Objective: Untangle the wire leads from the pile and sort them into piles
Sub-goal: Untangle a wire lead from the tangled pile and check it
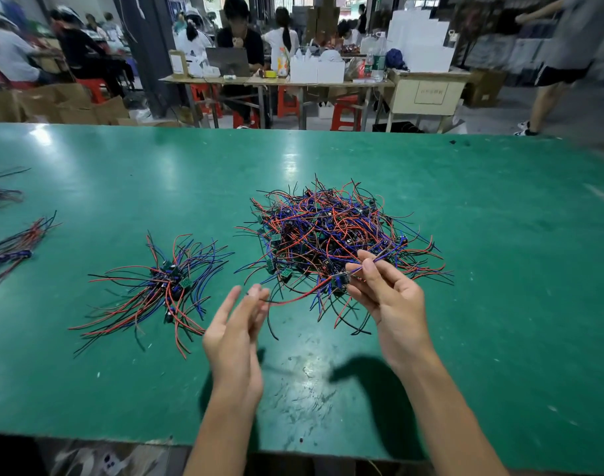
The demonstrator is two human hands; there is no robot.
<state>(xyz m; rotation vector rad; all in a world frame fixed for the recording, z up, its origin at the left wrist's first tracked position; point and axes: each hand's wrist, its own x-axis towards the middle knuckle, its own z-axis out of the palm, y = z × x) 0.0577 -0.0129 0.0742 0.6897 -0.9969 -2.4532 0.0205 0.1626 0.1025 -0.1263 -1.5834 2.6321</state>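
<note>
On the green bench (465,207), near the middle: a big tangled pile (331,235) of thin red, blue and black wire leads, each joined to a small green circuit board. Just left of it, a smaller sorted pile (163,286), boards gathered at the centre, wires fanned outward like spokes. Further bundles (8,252) by the left edge, partly out of view.

Toward the near edge, right hand (386,293) raised over the tangle's near side, thumb and fingers pinching one lead (342,278) by its board and blue wires. Left hand (238,324) mostly straight-fingered, fingertips lightly nipping the far end of that lead's red wire (293,298), drawn between both hands.

Step in hand, probably: freeing one lead from the tangle. Next move likely calls for a slow pull apart, easing snagged wires loose, then a carry left to the sorted pile.

Wires slim, flexible, glossy-coated, kinked; bench top smooth, scuffed, shiny.
</note>
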